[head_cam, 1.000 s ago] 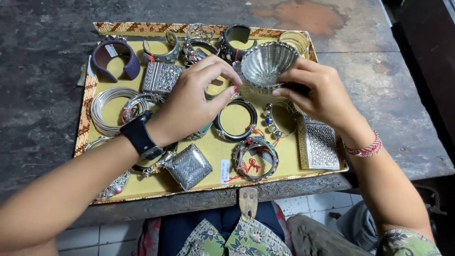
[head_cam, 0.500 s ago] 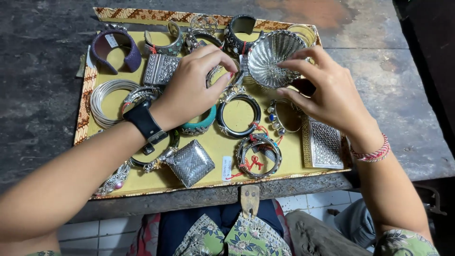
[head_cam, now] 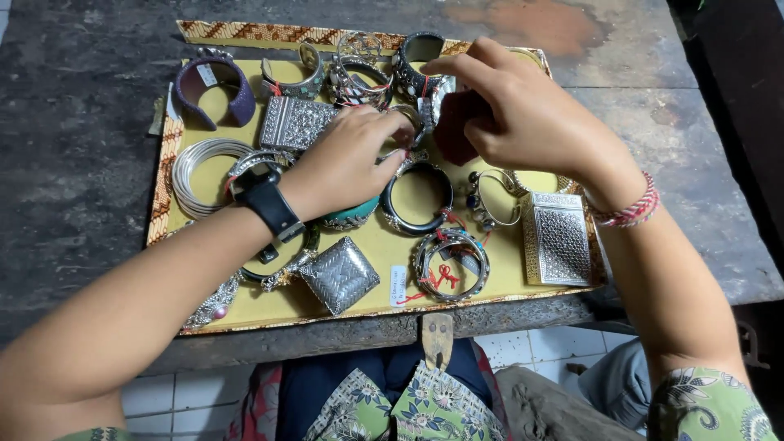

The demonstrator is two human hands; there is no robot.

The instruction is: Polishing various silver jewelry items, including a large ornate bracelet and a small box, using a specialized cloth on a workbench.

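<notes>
Right hand (head_cam: 531, 122) grips a dark red-backed dish (head_cam: 454, 129), apparently, above the tray (head_cam: 163, 175); left hand (head_cam: 351, 159) pinches a small bangle (head_cam: 406, 121) beside it; crowded bracelets (head_cam: 447, 265) nearby risk snagging, scattering.

Both hands (head_cam: 523, 122) over jewellery tray (head_cam: 163, 175)

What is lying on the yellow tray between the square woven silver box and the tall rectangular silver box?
In the head view, a silver bangle tied with red string lies between the woven box and the rectangular box, with a small white tag beside it.
</notes>
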